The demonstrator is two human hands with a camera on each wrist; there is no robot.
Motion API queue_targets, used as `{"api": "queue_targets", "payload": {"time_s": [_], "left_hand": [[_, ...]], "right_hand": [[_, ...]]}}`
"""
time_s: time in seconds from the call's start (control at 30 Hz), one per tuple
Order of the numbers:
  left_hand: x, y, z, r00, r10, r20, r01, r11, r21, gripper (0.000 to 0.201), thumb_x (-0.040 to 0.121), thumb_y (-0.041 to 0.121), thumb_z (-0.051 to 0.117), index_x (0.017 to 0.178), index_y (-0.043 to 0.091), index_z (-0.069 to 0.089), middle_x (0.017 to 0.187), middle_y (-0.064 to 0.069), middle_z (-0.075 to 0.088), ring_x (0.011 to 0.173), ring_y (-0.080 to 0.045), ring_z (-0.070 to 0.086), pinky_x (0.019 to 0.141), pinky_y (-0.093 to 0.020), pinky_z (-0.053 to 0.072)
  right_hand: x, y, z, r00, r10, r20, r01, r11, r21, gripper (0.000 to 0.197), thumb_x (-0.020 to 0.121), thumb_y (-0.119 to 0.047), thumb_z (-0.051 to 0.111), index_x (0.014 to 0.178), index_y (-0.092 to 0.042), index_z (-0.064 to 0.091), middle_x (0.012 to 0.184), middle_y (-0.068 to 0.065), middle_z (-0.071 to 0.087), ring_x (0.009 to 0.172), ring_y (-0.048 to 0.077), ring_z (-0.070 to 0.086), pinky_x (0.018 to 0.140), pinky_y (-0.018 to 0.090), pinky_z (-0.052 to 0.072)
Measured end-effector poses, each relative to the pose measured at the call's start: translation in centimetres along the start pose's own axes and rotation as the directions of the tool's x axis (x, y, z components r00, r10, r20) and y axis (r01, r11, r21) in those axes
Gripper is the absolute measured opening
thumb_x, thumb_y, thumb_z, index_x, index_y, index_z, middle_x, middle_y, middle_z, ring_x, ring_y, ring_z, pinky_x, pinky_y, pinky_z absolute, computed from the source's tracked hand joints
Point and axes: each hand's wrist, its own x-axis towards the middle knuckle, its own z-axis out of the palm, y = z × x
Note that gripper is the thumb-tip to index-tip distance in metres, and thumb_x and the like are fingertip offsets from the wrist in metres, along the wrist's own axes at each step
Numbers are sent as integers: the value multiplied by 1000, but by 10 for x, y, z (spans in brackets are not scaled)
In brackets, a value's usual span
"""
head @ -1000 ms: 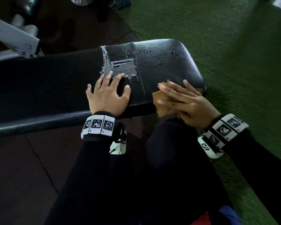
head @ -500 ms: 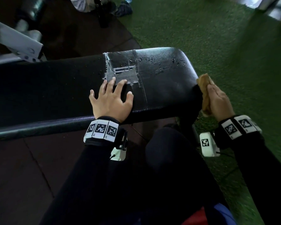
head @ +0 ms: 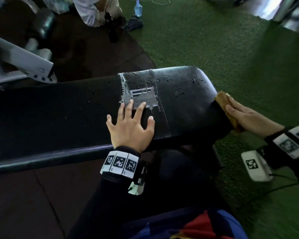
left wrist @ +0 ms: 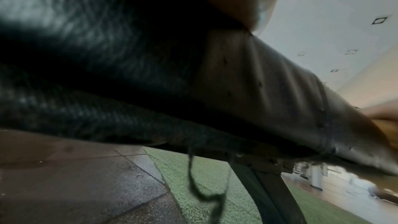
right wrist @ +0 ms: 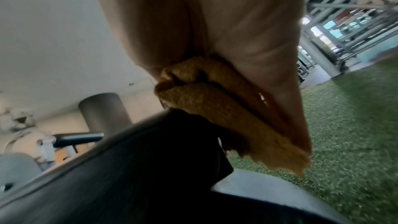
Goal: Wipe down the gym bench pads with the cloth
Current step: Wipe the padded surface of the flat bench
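Note:
The black bench pad (head: 62,107) runs across the head view, with a taped patch (head: 140,94) and water drops (head: 181,83) near its right end. My left hand (head: 130,125) lies flat on the pad beside the tape, fingers spread. My right hand (head: 245,118) presses a folded tan cloth (head: 222,100) against the pad's right end face with straight fingers. In the right wrist view the cloth (right wrist: 217,108) is squeezed between my fingers (right wrist: 247,28) and the pad's edge (right wrist: 150,142). The left wrist view shows the pad's side (left wrist: 150,74) close up and blurred.
Green turf (head: 214,40) covers the floor right of the bench; dark rubber tiles (head: 16,204) lie on the left. A spray bottle (head: 138,7), a dark bottle (head: 111,28) and a seated person (head: 97,11) are at the far side. A white machine frame (head: 21,61) stands at left.
My right hand carried the cloth from the pad's near front edge round to its right end face and slid it farther along that end. The left hand stayed flat on the pad.

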Motion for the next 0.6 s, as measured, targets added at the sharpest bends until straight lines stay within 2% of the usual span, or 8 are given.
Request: {"api": "queue_targets", "payload": {"time_s": [0.1, 0.2, 0.3, 0.33, 0.37, 0.4, 0.5, 0.6], "left_hand": [[-1, -1, 1, 1000, 2, -9, -2, 1000, -6, 60, 83, 65, 12, 140, 52, 22, 157, 10, 19, 146, -13, 7, 112, -55, 6], [0, -1, 1, 1000, 0, -15, 0, 1000, -16, 60, 83, 65, 13, 140, 51, 23, 157, 11, 20, 146, -12, 8, 112, -54, 6], [-1, 0, 1, 1000, -4, -30, 3, 1000, -22, 59, 83, 65, 14, 139, 51, 25, 157, 11, 22, 146, -12, 9, 112, -53, 6], [-1, 0, 1, 999, -6, -34, 5, 1000, -22, 58, 84, 65, 15, 139, 51, 25, 156, 11, 23, 146, -12, 9, 112, -53, 6], [-1, 0, 1, 999, -7, -36, 6, 1000, -21, 57, 84, 65, 16, 139, 51, 26, 156, 11, 23, 146, -12, 10, 112, -53, 6], [-2, 1, 1, 999, -10, -35, 9, 1000, -19, 57, 85, 65, 16, 139, 51, 26, 156, 10, 23, 146, -12, 10, 112, -53, 6], [-2, 2, 0, 999, -21, -27, 21, 1000, -12, 58, 85, 65, 15, 140, 50, 26, 157, 10, 22, 146, -11, 9, 112, -53, 6], [-3, 3, -2, 1000, -26, -12, 26, 1000, -3, 59, 85, 65, 14, 141, 50, 24, 157, 11, 20, 146, -11, 8, 112, -52, 5]], "right_hand": [[33, -20, -9, 993, 66, 98, -61, 997, -53, 52, 101, -20, 36, 148, -12, 19, 154, -5, 19, 132, -3, 16, 107, 13, 10], [60, -41, -10, 965, 195, 176, -220, 966, 134, 47, 101, -25, 33, 148, -26, 25, 150, -5, 33, 130, 8, 36, 103, 27, 32], [74, -51, -13, 938, 271, 215, -310, 935, 175, 38, 102, -27, 33, 140, -31, 38, 147, 23, 32, 111, 23, 54, 92, 40, 45], [74, -51, -14, 934, 280, 224, -321, 931, 172, 38, 102, -27, 34, 139, -31, 40, 143, 25, 37, 95, 21, 61, 81, 37, 51], [72, -49, -16, 929, 294, 225, -333, 930, 159, 38, 101, -26, 35, 139, -31, 40, 136, 18, 48, 82, 17, 62, 70, 33, 54], [70, -46, -17, 927, 298, 227, -332, 935, 128, 39, 101, -26, 37, 140, -33, 39, 127, 9, 54, 79, 13, 61, 64, 32, 55], [68, -40, -24, 918, 310, 246, -340, 936, 90, 39, 100, -29, 40, 138, -37, 38, 118, -1, 58, 85, 11, 60, 67, 35, 53], [88, -49, -22, 903, 347, 255, -376, 924, 74, 37, 101, -25, 35, 137, -31, 39, 100, 0, 60, 66, 6, 64, 60, 31, 53]]}}
